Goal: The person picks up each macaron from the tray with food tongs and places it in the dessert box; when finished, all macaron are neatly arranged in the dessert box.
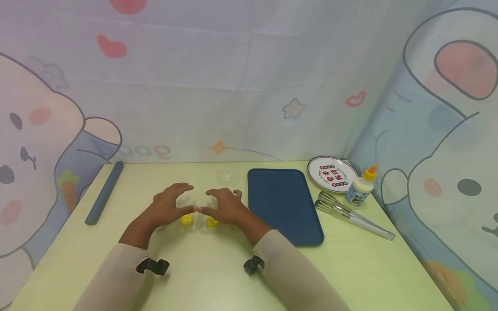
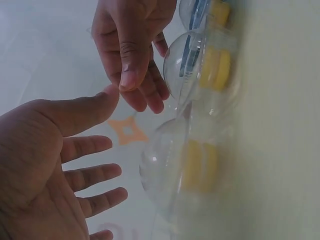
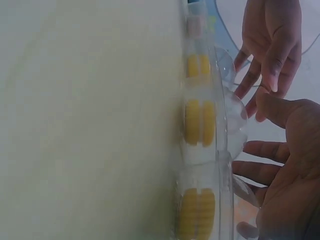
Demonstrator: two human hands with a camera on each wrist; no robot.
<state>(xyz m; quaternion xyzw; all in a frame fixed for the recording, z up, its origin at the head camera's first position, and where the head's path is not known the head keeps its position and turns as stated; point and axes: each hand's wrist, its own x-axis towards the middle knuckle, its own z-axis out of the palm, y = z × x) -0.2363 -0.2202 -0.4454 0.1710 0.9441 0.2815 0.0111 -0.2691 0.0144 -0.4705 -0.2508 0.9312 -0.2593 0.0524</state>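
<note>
Yellow macarons (image 1: 187, 220) sit in small clear plastic boxes with domed lids, partly hidden under my hands. From the side, a macaron (image 2: 200, 165) shows its two yellow halves with a pale filling, and a clear dome (image 2: 161, 162) bulges over it. My left hand (image 1: 169, 206) hovers over the left boxes, fingers spread and gently bent, gripping nothing. Opposite it, my right hand (image 1: 225, 205) has the same spread shape, near the lids; whether its fingers touch one cannot be told. The two thumb tips meet or nearly meet. Several macarons (image 3: 200, 122) stand in a row.
Right of my hands lies a dark blue tray (image 1: 285, 207). Beyond it are a white printed plate (image 1: 332, 174), metal tongs (image 1: 354, 216) and a bottle (image 1: 359, 188) with an orange nozzle. A blue-grey bar (image 1: 104, 193) lies at the left edge. A clear dome (image 1: 227, 177) stands behind.
</note>
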